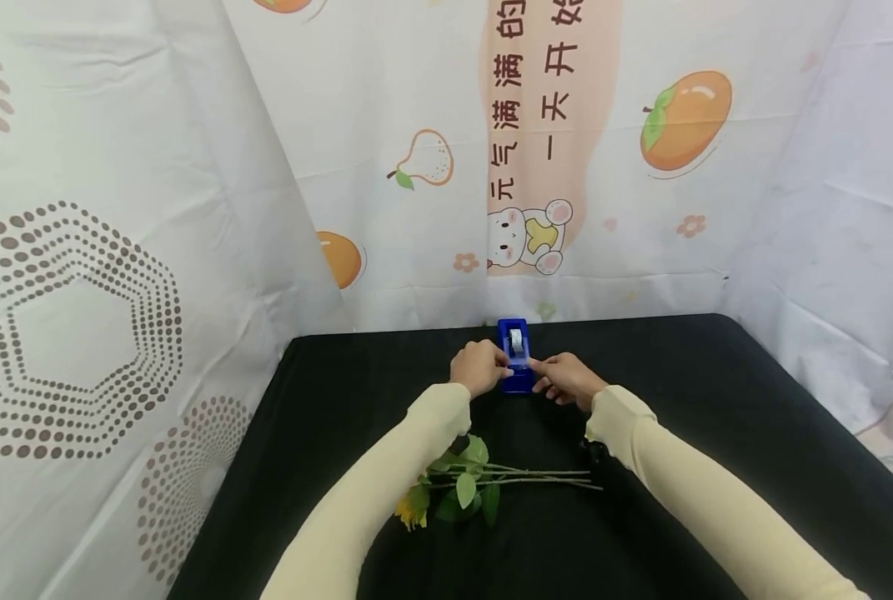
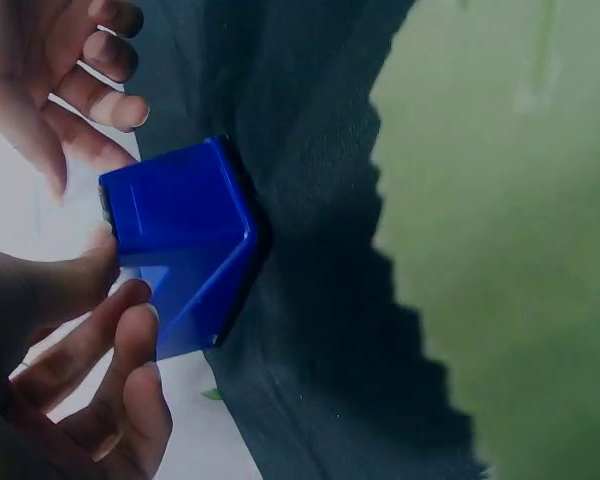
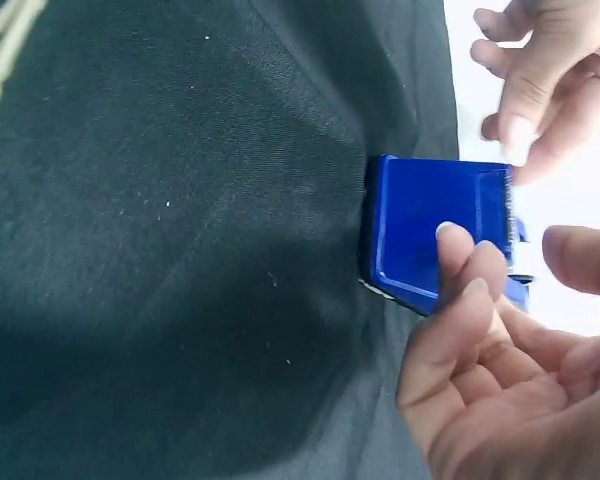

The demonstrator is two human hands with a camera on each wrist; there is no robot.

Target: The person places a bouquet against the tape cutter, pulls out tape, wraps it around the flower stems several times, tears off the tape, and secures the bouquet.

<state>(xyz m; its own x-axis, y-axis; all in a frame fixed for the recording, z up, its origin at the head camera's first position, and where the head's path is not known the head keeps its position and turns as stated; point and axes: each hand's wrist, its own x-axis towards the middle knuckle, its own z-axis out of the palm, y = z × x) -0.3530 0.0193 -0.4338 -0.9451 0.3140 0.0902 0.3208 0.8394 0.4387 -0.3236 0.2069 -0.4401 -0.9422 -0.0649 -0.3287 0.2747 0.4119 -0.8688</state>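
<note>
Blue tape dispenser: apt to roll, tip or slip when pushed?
The blue tape dispenser probably won't roll, given its flat-sided, angular body. It seems unlikely to tip lengthwise, since its footprint looks long. It may feel slippery, as it looks smooth and glossy.

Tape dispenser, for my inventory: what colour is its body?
Blue; the tape dispenser shows best in the left wrist view.

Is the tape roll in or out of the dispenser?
In: the head view shows the whitish roll sitting inside the blue dispenser, between its side walls.
</note>
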